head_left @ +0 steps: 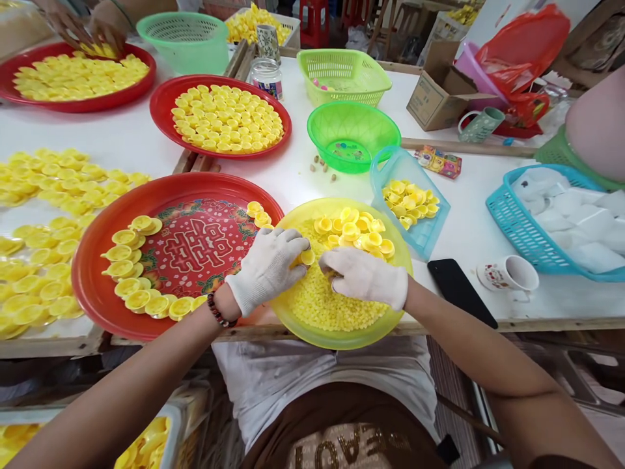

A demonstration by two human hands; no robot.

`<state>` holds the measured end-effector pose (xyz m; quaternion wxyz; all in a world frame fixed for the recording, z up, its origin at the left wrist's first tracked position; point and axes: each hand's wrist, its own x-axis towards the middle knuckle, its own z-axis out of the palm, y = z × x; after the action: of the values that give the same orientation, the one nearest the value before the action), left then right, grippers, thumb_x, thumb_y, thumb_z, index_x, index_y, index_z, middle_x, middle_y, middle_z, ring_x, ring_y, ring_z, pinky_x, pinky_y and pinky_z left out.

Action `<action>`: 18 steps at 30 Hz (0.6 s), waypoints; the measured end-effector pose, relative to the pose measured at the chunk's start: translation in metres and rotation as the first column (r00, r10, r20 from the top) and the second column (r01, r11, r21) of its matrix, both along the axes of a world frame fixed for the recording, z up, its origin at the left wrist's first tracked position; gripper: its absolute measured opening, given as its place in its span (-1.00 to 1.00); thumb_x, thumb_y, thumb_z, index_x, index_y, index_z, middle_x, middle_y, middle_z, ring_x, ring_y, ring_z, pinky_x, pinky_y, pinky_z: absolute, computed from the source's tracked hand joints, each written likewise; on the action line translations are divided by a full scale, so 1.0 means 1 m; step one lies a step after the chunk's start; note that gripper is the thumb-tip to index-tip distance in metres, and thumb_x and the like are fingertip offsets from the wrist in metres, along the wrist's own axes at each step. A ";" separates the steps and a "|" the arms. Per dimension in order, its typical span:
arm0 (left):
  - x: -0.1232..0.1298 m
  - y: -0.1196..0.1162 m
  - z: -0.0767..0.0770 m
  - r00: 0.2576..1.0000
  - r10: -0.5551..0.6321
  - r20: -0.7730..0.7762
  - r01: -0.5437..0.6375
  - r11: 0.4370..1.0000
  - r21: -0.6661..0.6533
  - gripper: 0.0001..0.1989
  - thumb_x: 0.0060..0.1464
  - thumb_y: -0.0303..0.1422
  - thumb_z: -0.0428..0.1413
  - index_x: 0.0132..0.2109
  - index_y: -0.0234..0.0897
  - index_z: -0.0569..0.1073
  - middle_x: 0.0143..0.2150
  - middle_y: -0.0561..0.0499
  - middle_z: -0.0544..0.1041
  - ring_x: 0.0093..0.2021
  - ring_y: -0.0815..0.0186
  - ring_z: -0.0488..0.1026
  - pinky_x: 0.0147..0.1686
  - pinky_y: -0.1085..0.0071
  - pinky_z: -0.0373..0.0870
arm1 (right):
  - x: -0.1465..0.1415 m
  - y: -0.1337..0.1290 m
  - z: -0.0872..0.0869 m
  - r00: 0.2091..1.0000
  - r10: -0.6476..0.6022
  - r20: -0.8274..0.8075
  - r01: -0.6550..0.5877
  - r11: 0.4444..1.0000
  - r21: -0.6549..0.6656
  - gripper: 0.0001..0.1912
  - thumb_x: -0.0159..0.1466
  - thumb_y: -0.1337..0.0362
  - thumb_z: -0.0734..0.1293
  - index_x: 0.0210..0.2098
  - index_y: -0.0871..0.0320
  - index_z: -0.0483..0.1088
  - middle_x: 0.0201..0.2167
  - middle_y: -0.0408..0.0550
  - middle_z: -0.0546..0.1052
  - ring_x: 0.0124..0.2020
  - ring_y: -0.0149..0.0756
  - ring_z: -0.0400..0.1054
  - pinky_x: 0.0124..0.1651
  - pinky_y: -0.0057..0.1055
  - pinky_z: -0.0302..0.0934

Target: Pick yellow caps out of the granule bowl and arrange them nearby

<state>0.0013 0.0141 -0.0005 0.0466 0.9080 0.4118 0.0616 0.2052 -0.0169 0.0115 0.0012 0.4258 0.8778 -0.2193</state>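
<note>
Head view, left hand (273, 264) is holding a yellow cup (307, 257), right hand (367, 277) is curling just beside it, contents unclear; yellow beads (336, 311) are lying beneath both hands, in yellow bowl (342, 341).

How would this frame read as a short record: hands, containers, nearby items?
left hand: gloved, holding a yellow cup-shaped piece over the yellow basin
right hand: gloved, over the basin; grip unclear
yellow basin: yellow pellets, more cup-shaped pieces
red tray: cup-shaped pieces around part of its edge
right of basin: black phone, white mug
</note>
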 end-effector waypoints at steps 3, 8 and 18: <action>0.001 -0.002 -0.002 1.000 0.003 0.031 -0.001 0.999 -0.033 -0.79 0.09 -0.30 0.16 -0.13 -0.25 0.52 -0.10 -0.06 0.57 -0.11 0.05 0.49 -0.11 0.11 0.28 | -0.005 0.006 0.010 0.991 -0.031 -0.131 0.045 0.993 0.105 -0.80 0.27 0.50 0.20 -0.18 0.21 0.39 -0.25 -0.04 0.48 -0.22 -0.30 0.31 -0.06 -0.36 0.21; 0.002 -0.004 -0.005 0.991 0.019 0.131 -0.013 0.999 -0.052 -0.74 0.11 -0.29 0.15 -0.05 -0.25 0.50 -0.05 -0.08 0.58 -0.06 0.07 0.50 -0.05 0.13 0.29 | -0.007 0.002 0.020 0.979 -0.024 -0.203 0.066 0.977 0.204 -0.68 0.33 0.50 0.21 0.06 0.22 0.33 -0.03 0.03 0.46 -0.03 -0.26 0.31 0.06 -0.32 0.23; -0.003 -0.007 -0.006 0.978 0.007 0.209 -0.002 1.000 -0.022 -0.72 0.09 -0.33 0.14 -0.04 -0.25 0.50 0.04 -0.10 0.55 -0.02 0.06 0.49 0.01 0.10 0.30 | -0.002 -0.024 -0.005 0.967 0.042 0.252 -0.053 0.998 0.039 -0.87 0.33 0.42 0.24 -0.17 0.21 0.41 -0.22 0.05 0.49 -0.24 -0.23 0.37 -0.20 -0.31 0.24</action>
<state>-0.0022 0.0072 -0.0070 0.0994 0.8949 0.4075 0.1521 0.2029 -0.0407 0.0061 0.1078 0.4290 0.8853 -0.1435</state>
